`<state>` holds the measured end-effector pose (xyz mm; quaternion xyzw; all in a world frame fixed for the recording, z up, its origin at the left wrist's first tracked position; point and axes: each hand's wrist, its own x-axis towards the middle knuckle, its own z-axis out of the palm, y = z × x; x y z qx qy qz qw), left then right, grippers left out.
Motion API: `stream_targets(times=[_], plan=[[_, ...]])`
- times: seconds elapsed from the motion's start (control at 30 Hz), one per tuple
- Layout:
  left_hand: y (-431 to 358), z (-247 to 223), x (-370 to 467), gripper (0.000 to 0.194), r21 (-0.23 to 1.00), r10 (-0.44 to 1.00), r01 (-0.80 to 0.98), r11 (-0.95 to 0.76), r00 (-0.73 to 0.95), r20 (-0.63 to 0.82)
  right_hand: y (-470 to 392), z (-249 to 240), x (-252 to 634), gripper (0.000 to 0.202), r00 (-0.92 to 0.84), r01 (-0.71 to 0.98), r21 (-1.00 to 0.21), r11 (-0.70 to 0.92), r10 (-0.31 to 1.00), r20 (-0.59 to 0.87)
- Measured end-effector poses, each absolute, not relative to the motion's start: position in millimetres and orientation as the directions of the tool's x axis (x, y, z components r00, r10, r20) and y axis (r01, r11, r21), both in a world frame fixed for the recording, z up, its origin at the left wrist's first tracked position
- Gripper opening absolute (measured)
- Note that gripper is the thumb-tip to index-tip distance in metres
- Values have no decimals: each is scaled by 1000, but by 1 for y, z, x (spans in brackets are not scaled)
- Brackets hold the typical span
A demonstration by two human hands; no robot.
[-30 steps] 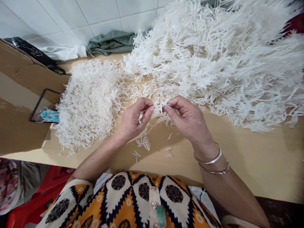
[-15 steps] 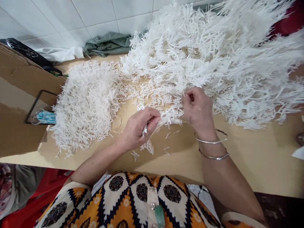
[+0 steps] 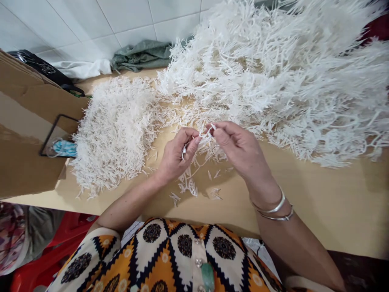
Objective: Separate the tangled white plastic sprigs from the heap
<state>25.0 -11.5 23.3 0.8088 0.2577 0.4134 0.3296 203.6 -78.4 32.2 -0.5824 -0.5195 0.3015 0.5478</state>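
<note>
My left hand (image 3: 180, 153) pinches a thin white branched plastic sprig (image 3: 204, 134) between thumb and fingers, over the middle of the table. From the right, my right hand (image 3: 238, 148) grips the same sprig near its other end, thumb against forefinger. The two sets of fingertips are a short gap apart. More white bits hang below my left hand. Behind and to the right spreads a large heap of long white branched strands (image 3: 273, 81). At the left lies a dense pile of short white pieces (image 3: 114, 129). Loose bits (image 3: 216, 194) lie on the tabletop in front.
A cardboard box (image 3: 27, 134) with a black wire frame and a blue-white item (image 3: 64, 148) borders the left pile. Green cloth (image 3: 141, 55) and white cloth (image 3: 83, 69) lie along the tiled wall (image 3: 127, 20). A red plastic chair (image 3: 57, 247) stands below the table (image 3: 304, 194).
My right hand has come from the edge of the large heap down and left to the sprig at my left fingertips. My left hand has barely moved.
</note>
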Motion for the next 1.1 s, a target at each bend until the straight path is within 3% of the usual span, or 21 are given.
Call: stream_targets(times=[0.17,0.43,0.53,0.67,0.83,1.1], plan=[[-10,22,24,9,736,682,166,-656,548,484,-78,33,202,38,176,379,-920,99,968,177],[-12,26,24,17,776,693,216,-593,628,354,-71,25,208,36,203,644,-751,146,914,352],[-15,28,23,15,747,664,203,-633,638,390,-66,11,226,37,344,685,-727,46,859,379],[-15,29,19,12,752,660,155,-640,613,434,-63,-1,259,43,563,711,-697,-92,668,486],[-11,25,20,13,776,722,188,-602,544,428,-68,9,243,46,444,638,-767,-71,847,291],[-9,24,21,9,612,631,251,-750,552,546,-79,33,204,36,198,461,-876,143,946,258]])
